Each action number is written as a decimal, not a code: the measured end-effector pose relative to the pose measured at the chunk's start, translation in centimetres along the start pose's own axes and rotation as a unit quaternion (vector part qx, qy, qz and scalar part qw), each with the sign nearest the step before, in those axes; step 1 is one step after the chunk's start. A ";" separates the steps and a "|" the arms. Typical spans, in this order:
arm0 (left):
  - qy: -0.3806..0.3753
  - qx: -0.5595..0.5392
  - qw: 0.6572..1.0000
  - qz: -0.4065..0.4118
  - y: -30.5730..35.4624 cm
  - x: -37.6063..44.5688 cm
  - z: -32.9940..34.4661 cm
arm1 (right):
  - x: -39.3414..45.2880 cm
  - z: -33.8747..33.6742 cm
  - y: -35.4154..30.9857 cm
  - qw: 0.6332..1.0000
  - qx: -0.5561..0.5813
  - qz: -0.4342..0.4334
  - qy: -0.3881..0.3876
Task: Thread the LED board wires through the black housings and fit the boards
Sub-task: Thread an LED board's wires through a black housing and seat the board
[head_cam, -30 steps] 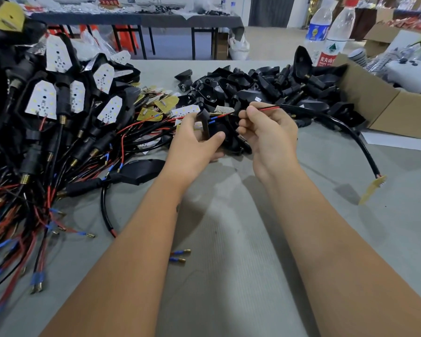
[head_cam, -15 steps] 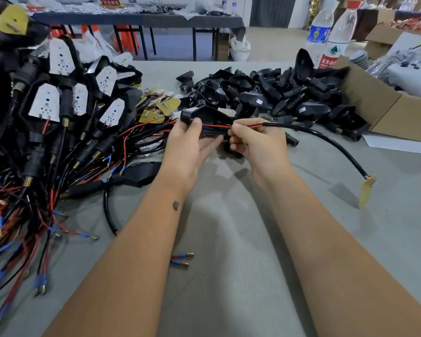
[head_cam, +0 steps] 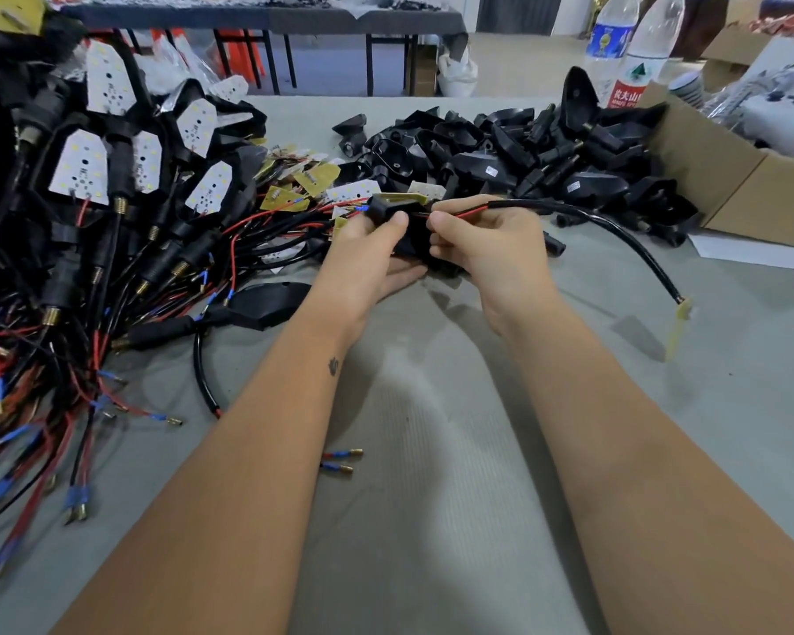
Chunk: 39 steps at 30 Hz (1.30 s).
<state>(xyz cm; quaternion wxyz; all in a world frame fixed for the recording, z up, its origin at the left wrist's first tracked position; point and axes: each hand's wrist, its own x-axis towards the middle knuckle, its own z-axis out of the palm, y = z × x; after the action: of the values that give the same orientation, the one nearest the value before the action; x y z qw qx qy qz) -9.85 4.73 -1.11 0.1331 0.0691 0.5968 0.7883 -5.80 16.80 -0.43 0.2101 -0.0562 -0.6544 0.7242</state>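
Head view: left hand (head_cam: 367, 263) grips housing (head_cam: 386, 213); right hand (head_cam: 491, 249) pinches wire (head_cam: 468, 214) (bottle label (head_cam: 626, 94) unreadable).

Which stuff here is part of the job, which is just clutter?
In the job: left hand holding black housing; right hand pinching red wire; sleeved cable; LED board; empty housings pile.
Lying about: water bottles; cardboard box; loose terminals.

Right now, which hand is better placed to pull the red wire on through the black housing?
Right. The right hand already pinches the red wire where it leaves the black housing, while the left hand grips that housing.
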 end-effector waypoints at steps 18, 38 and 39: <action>-0.002 -0.136 0.988 -0.072 0.5 -0.9 -1.0 | -0.4 1.4 0.3 0.998 -0.052 -0.022 0.010; -0.037 -0.122 0.990 -0.058 0.1 -0.6 -1.1 | 0.1 0.9 1.1 0.992 -0.119 -0.037 0.000; -0.024 -0.137 0.989 -0.054 0.0 -0.6 -1.0 | 0.2 0.8 1.2 0.994 -0.108 -0.034 -0.003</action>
<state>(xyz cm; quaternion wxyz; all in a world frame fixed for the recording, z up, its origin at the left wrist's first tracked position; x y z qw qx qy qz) -9.59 3.61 -1.36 0.1980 0.0373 0.4828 0.8523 -6.48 16.09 -1.43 0.2255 -0.0543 -0.7309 0.6419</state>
